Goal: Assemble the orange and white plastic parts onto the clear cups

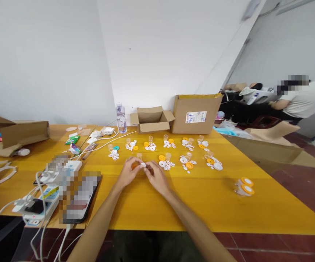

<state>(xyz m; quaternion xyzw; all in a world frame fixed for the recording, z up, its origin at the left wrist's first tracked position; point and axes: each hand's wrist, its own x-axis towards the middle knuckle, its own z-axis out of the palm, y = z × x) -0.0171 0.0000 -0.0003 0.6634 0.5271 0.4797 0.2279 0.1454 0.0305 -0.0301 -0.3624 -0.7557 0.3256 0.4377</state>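
Note:
My left hand (130, 171) and my right hand (156, 177) meet over the middle of the table, fingers pinched. Between their fingertips is a small white perforated plastic piece (143, 165), gripped from both sides. An orange ring-shaped part (134, 166) shows partly behind my left fingers. Just beyond the hands stands a small clear plastic cup (139, 155). Around them lie several groups of parts, each with a clear cup, a white wheel-like disc (184, 159), an orange or teal ring (162, 158) and small white dotted pieces (170, 165).
Two orange-lidded clear containers (246, 186) lie at the right. An open carton (154, 122), a closed carton (197, 114) and a water bottle (121, 118) line the wall. Power strips (49, 194), cables and a phone (82, 200) occupy the left. A person (301, 98) sits far right.

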